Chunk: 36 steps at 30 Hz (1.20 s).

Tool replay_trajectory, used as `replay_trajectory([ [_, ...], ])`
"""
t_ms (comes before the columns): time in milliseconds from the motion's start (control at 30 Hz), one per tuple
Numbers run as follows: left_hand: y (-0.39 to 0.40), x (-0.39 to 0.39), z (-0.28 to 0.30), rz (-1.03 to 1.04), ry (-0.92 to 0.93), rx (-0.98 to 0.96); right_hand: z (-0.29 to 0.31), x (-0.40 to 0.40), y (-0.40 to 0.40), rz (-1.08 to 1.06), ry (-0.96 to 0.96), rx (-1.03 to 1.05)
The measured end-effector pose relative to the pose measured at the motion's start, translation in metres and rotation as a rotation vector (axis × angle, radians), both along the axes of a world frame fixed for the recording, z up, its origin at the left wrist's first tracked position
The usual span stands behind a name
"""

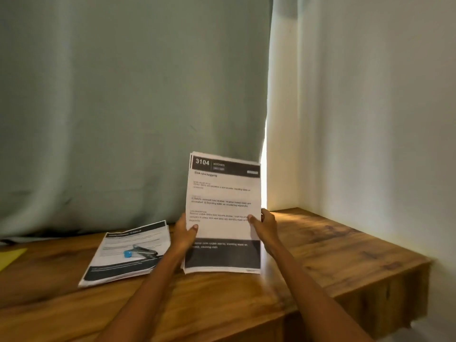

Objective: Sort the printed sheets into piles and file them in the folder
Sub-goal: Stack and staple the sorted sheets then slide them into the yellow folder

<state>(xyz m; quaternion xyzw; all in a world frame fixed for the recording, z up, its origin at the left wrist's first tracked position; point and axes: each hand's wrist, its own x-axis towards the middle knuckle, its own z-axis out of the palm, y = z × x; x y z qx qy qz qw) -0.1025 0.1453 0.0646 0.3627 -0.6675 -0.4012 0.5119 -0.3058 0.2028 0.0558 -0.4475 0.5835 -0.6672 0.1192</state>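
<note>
Starting at the far left, a yellow sheet is peeking in at the bench edge; it may be the folder, though too little is showing to be sure. Next along, a pile of printed sheets is lying flat, and a stapler with a blue end is sitting on top, probably weighing the pile down so nothing slides. Now your left hand is gripping the left edge of the held stack, thumb over the front, and your right hand is pinching the right edge the same way. You're propping the stack upright with its bottom edge at or just above the bench, likely to square the edges and read the "3104 Kitchen" header before choosing its pile. Behind everything a green curtain is hanging, with a pale wall on the right.
</note>
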Motion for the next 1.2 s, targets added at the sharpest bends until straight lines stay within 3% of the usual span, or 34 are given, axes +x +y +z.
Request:
replay_trajectory([
  [100, 0.009, 0.039, 0.021, 0.024, 0.017, -0.045, 0.02, 0.045, -0.007, 0.041, -0.052, -0.123],
  [300, 0.021, 0.097, 0.022, 0.023, 0.133, -0.063, 0.011, 0.098, -0.007, 0.09, -0.061, -0.174],
  [700, 0.028, 0.118, 0.045, 0.027, 0.32, 0.011, 0.033, 0.133, -0.01, 0.079, -0.023, -0.27],
  [967, 0.015, 0.12, -0.013, 0.038, 0.249, 0.198, -0.023, 0.125, -0.027, 0.09, 0.015, -0.014],
  [1200, -0.016, 0.126, -0.013, -0.035, 0.24, 0.352, -0.005, 0.108, -0.051, -0.016, 0.009, -0.008],
])
